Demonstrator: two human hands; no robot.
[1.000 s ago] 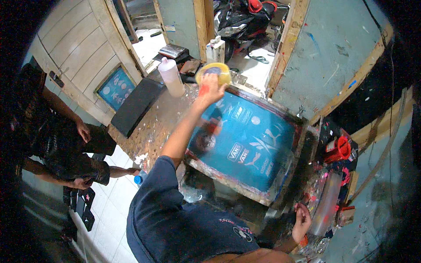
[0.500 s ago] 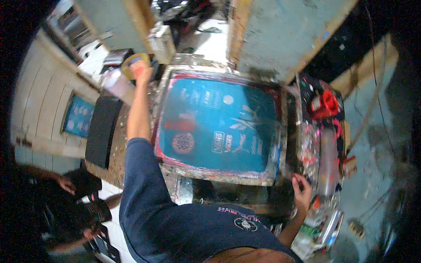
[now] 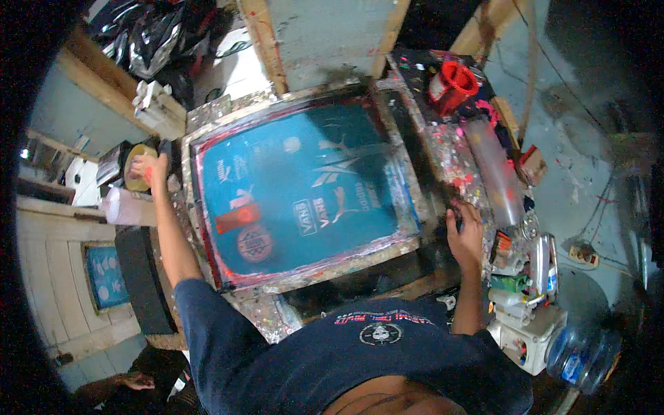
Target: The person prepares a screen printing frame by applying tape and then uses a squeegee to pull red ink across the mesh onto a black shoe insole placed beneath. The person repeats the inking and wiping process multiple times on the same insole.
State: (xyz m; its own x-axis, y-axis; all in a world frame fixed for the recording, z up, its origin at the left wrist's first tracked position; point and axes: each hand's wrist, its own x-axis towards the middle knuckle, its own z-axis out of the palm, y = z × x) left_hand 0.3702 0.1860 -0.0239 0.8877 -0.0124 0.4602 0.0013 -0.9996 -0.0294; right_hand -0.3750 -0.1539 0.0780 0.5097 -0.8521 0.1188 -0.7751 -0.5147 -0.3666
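1. I see the left hand [image 3: 148, 170] with its fingers draped over a glossy yellow tape roll [image 3: 133, 160]; the roll sits at the far left, beside a shiny metallic box [image 3: 111, 166]. I cannot tell whether this grip is clamped on the ring or only resting there.
2. The right hand [image 3: 466, 232] hangs just beyond the right edge of the screen, its fingers loosely curled and its grip apart from the thumb.
3. Between the 2 hands I have the flat, rectangular blue screen [image 3: 280, 190], smooth mesh carrying pale motifs and 1 red-orange patch, bordered by a rough, ink-stained frame.
4. Near the left hand stands a translucent, round plastic bottle [image 3: 124, 207]; a boxy white container [image 3: 159, 109] is at the speckled, paint-crusted table [image 3: 207, 112]. A matte black slab [image 3: 145, 277] lies closer in.
5. On the right I pick out a red plastic pot [image 3: 451, 86] and a clear, paint-flecked cylinder [image 3: 492, 173].
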